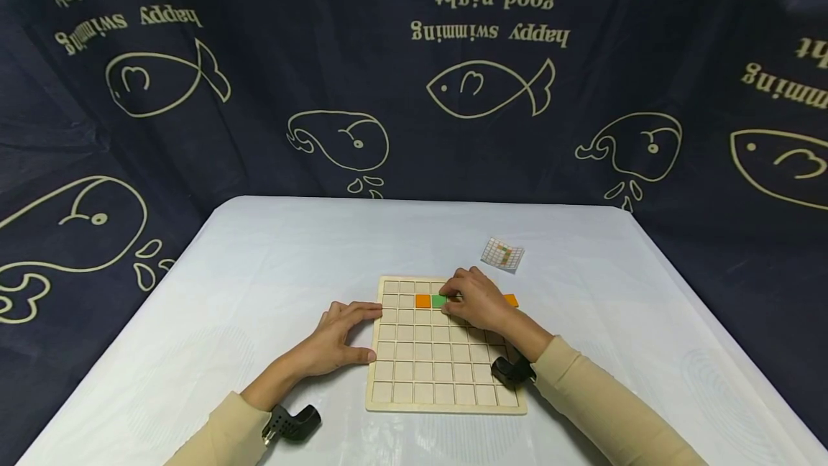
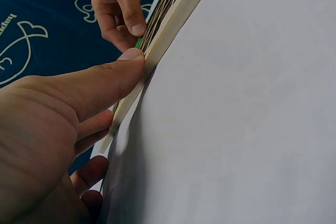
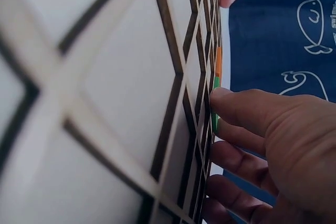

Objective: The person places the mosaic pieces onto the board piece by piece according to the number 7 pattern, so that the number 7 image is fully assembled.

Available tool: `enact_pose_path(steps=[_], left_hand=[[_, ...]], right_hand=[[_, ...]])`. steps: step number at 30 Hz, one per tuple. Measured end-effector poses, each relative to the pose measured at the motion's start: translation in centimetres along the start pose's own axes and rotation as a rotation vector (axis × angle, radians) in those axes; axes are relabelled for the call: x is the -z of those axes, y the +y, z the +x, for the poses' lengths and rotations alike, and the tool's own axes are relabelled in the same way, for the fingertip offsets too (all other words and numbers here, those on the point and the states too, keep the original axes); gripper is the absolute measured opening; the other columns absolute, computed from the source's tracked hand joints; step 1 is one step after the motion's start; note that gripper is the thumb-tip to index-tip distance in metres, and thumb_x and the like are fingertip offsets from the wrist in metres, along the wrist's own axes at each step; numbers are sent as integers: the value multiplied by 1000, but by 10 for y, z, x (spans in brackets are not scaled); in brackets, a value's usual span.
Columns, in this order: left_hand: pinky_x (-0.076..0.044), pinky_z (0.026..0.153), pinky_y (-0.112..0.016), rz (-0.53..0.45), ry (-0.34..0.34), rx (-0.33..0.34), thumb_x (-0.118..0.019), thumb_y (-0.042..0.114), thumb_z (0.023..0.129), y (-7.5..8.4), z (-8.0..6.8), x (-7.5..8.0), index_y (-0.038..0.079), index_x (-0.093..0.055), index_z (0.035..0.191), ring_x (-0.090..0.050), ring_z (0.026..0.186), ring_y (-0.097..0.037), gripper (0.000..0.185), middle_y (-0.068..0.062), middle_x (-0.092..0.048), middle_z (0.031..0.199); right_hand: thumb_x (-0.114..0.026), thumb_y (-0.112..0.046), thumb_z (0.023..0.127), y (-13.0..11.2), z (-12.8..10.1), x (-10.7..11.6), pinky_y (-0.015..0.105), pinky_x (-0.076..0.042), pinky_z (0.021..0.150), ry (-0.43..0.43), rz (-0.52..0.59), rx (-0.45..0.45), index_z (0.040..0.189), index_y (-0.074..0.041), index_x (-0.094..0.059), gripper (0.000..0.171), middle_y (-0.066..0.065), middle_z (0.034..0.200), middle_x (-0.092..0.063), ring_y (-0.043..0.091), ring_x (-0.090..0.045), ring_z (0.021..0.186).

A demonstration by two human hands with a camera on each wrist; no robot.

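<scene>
A square wooden grid board (image 1: pixel 414 352) lies on the table. In its second row from the far edge an orange tile (image 1: pixel 422 301) sits beside a green tile (image 1: pixel 439 301). My right hand (image 1: pixel 477 300) reaches over the board and pinches the green tile between thumb and index finger; in the right wrist view the thumb covers part of the green tile (image 3: pixel 216 123). My left hand (image 1: pixel 336 340) rests against the board's left edge, fingers and thumb extended, and the left wrist view shows the thumb (image 2: pixel 113 77) touching that edge.
Another orange tile (image 1: pixel 512 300) shows at the board's right edge, partly hidden by the right hand. A small printed grid card (image 1: pixel 502 254) lies beyond the board's far right corner. The table (image 1: pixel 291 257) has a white cover, with a dark patterned cloth (image 1: pixel 401 78) behind.
</scene>
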State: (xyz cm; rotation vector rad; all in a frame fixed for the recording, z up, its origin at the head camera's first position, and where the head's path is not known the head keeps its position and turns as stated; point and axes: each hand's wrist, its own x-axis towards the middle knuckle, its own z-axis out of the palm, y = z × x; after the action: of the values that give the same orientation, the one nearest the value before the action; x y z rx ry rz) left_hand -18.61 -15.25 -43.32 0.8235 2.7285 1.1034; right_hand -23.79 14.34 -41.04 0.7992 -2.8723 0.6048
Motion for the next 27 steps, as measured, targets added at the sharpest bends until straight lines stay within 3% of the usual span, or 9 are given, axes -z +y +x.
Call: enact_pose_path(steps=[27], left_hand=[[-24, 81, -30, 16, 24, -27, -77, 37, 73, -3, 0, -1, 19, -52, 134, -32, 101, -11, 68, 6, -45, 143]], right_hand=[[-72, -25, 81, -3, -1, 4, 28, -36, 71, 21, 51, -22, 103, -11, -71, 26, 1, 89, -60, 12, -43, 79]])
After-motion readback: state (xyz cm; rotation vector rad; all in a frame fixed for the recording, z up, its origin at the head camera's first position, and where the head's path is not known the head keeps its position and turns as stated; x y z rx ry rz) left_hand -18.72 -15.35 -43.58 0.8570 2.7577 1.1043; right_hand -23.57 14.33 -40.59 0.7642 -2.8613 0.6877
